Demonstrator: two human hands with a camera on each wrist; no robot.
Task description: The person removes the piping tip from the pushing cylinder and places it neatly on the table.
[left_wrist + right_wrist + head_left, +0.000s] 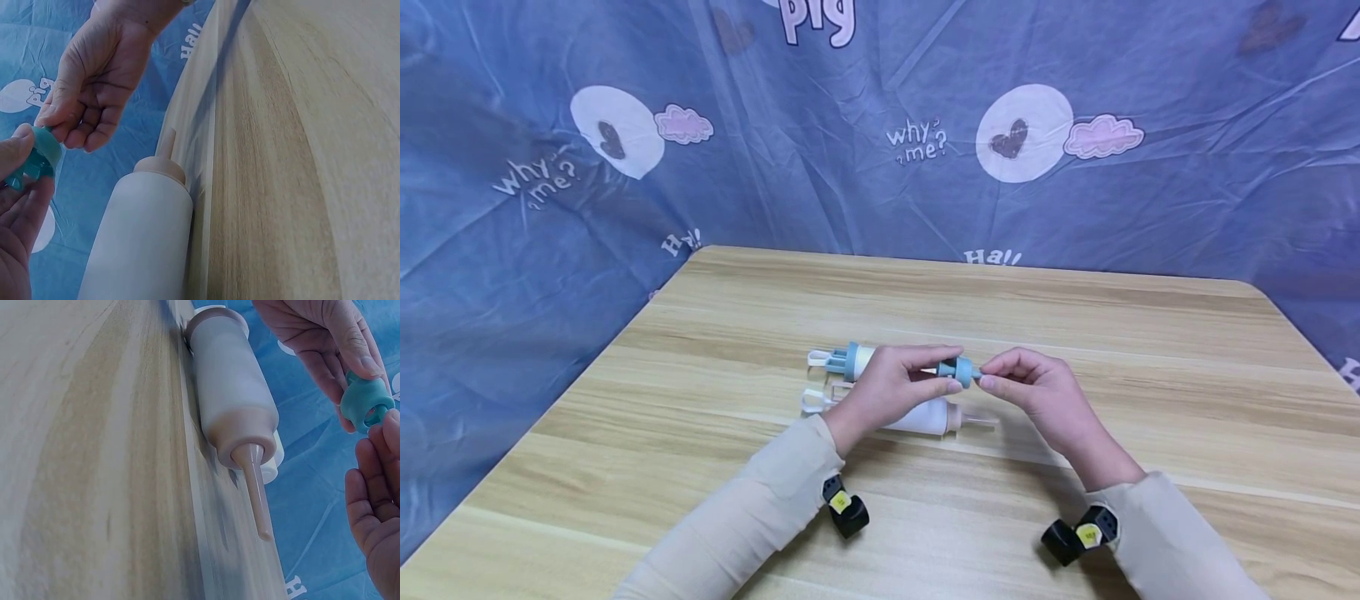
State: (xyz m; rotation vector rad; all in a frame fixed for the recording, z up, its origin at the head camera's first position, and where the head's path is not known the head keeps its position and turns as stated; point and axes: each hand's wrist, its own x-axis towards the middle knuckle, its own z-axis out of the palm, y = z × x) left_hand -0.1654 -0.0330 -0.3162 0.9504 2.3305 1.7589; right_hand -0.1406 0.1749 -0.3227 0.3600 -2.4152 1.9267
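Note:
Between my two hands is a small teal plastic cap [962, 372] with openings in its side and a narrow end. My left hand [897, 385] holds its body between thumb and fingers. From the other side, my right hand [1047, 393] pinches the narrow end with thumb and fingertips. Under my left hand lies a white bottle [925, 418] with a beige collar and a thin clear nozzle [255, 494]. Behind it is a second bottle with a teal end [852, 361] and a white loop, partly hidden by the left hand.
The wood-grain table [700, 450] spreads out around the hands. A blue printed cloth [850, 183] hangs behind it and along its left side. Each sleeved wrist carries a small black camera mount [848, 512].

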